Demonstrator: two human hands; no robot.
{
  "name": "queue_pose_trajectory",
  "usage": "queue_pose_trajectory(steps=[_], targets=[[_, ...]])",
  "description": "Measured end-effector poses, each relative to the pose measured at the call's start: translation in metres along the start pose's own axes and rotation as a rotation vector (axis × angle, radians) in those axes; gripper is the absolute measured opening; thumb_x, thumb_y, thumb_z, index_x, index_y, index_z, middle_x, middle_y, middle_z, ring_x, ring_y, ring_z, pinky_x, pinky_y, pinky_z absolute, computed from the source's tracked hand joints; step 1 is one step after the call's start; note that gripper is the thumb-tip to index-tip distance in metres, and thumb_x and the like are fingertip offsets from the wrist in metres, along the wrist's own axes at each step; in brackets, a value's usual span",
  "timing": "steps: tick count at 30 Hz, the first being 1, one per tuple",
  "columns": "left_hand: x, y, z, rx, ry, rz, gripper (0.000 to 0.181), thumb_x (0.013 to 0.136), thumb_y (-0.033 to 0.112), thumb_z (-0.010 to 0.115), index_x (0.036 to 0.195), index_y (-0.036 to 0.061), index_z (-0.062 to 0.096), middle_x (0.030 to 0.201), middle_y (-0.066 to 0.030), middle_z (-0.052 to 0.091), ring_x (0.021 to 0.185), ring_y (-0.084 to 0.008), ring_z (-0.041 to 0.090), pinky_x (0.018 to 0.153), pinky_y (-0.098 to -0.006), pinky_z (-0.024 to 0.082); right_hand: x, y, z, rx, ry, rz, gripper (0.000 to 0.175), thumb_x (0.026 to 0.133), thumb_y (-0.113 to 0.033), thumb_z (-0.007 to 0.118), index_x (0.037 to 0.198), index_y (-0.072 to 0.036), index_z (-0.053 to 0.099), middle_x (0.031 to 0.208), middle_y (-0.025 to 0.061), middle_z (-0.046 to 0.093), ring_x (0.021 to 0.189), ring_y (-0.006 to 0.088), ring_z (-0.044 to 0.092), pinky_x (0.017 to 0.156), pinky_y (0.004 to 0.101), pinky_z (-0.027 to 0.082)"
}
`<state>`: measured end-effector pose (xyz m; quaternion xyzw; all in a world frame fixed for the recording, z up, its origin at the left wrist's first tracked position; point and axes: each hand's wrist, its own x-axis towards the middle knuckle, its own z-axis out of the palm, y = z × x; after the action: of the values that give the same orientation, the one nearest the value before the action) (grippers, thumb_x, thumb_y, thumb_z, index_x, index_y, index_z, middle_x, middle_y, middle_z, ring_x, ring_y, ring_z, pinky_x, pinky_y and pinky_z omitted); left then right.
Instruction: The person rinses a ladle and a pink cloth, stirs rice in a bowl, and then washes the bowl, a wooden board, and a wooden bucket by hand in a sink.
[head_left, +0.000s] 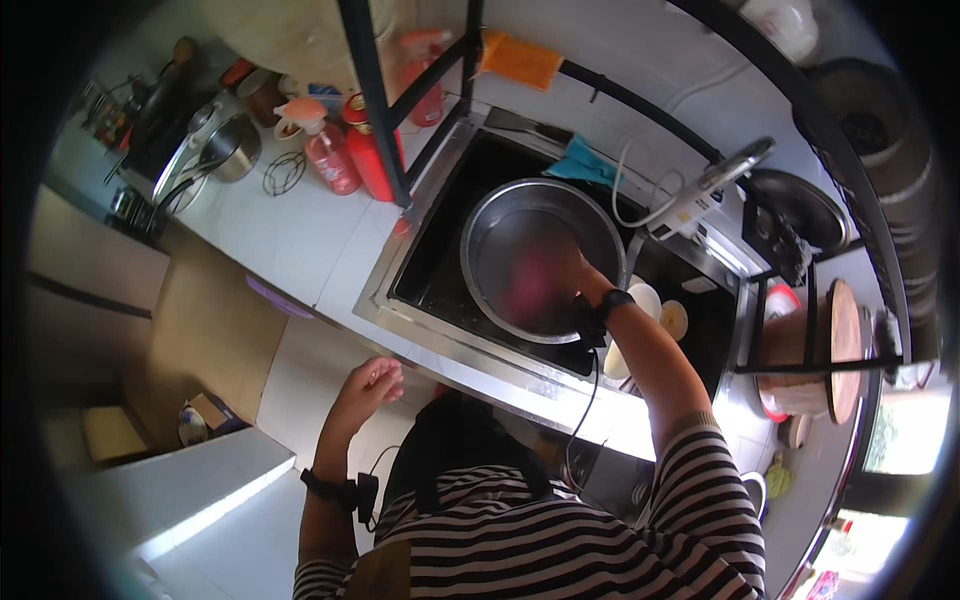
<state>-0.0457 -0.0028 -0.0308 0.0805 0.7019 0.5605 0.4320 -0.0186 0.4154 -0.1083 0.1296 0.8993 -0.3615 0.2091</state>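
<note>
A round metal basin (480, 259) sits in the left bowl of a dark sink (427, 270) with a metal rim. My right hand (566, 262) reaches down inside it, over a pink thing (529, 281) that may be a cloth. Blur covers the fingers and the pink thing, so the grip does not show clearly. Just off the counter's front edge (352, 337), my left hand (379, 381) hangs in the air. Its fingers are loosely curled, and nothing is in them. Both wrists wear black straps, and a thin cable (596, 375) hangs from the right one.
Black rack posts (375, 97) rise beside the sink. Left of them stand a pink spray bottle (330, 150), a red bottle (371, 150) and a metal pot (234, 148). A blue cloth (585, 161) lies behind the basin. Bowls (645, 296) occupy the sink's right side, near a white tap unit (682, 206).
</note>
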Motion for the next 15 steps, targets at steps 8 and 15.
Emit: queue_pose_trajectory(steps=[8, 15], targets=[[-0.057, -0.051, -0.009, -0.096, 0.244, -0.088, 0.026, 0.089, 0.023, 0.053, 0.104, 0.0011, 0.053, 0.087, -0.0073, 0.059, 0.073, -0.0144, 0.060, 0.065, -0.0256, 0.049, 0.035, 0.002, 0.037, -0.430, -0.057, -0.031, 0.021, 0.082, -0.012, 0.055, 0.100, -0.001, 0.057, 0.080, 0.0079, 0.062, 0.066, 0.0238, 0.062, 0.063, 0.0300, 0.050], [-0.077, -0.077, -0.030, -0.199, 0.330, -0.096, 0.023, 0.089, 0.020, 0.052, 0.102, 0.0010, 0.053, 0.085, -0.0058, 0.059, 0.071, -0.0137, 0.059, 0.063, -0.0252, 0.049, -0.010, -0.026, -0.022, 0.716, -0.147, -0.048, 0.016, 0.083, -0.010, 0.053, 0.094, -0.001, 0.060, 0.076, 0.0071, 0.063, 0.062, 0.0271, 0.063, 0.065, 0.0321, 0.052]])
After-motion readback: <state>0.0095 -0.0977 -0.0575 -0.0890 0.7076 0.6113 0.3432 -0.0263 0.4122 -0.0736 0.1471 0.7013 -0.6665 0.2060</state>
